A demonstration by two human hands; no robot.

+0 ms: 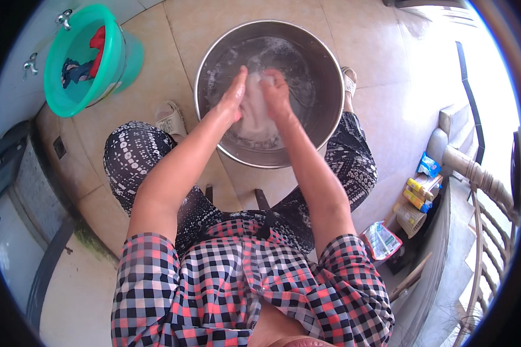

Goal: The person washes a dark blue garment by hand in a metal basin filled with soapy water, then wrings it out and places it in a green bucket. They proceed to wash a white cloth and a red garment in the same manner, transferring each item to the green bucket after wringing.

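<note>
A wide stainless steel pot (328, 104) stands on the floor before me, with sudsy water (301, 65) in it. Both my hands reach inside, on either side of a wet white cloth (256, 117). My right hand (277, 93) curls its fingers around the cloth's right side. Along the left side lies my left hand (234, 95), one digit stretched straight toward the far rim; its other fingers are largely hidden, so its grip is unclear. The lower end of the cloth hangs toward the water.
At upper left a green plastic bucket (132, 60) holds red cloth (97, 47) and dark blue cloth (76, 71), beneath two wall taps (64, 19). To the right sit yellow bottles (414, 201), a perforated plastic basket (410, 219) and a plastic packet (382, 240), beside a balustrade (477, 167).
</note>
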